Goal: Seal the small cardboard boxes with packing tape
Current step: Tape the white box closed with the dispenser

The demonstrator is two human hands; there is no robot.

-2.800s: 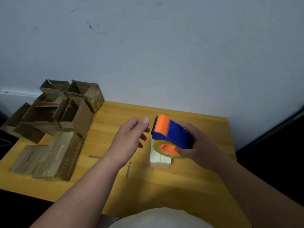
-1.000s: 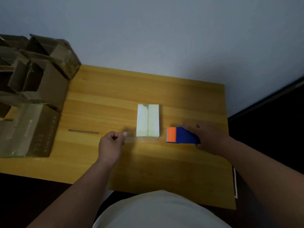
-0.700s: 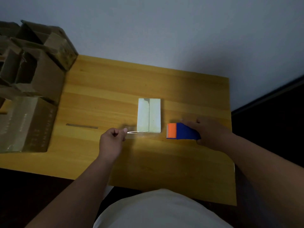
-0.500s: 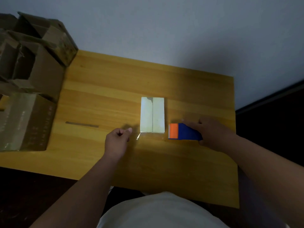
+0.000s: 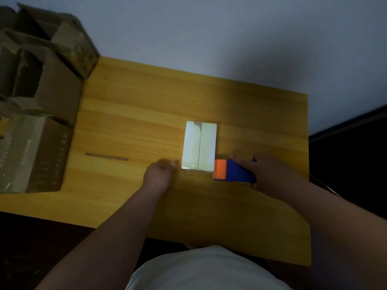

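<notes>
A small pale box point(image 5: 199, 146) lies flat in the middle of the wooden table point(image 5: 146, 105), its two flaps meeting in a seam along its length. My right hand point(image 5: 270, 172) grips a blue and orange tape dispenser point(image 5: 232, 171), whose orange end touches the box's near right corner. My left hand point(image 5: 160, 174) is blurred, with curled fingers pinching the tape end just left of the box's near left corner. A faint strip of clear tape point(image 5: 189, 168) runs along the box's near edge between my hands.
A heap of brown cardboard boxes point(image 5: 39, 86) fills the table's left end, some open and one closed box point(image 5: 31, 153) at the front. A thin dark strip point(image 5: 106, 156) lies on the wood left of my left hand. A wall stands behind, dark floor to the right.
My left hand has moved right to the box's near left corner with the tape end. The dispenser has closed in on the near right corner, and the tape has come down along the box's near edge.
</notes>
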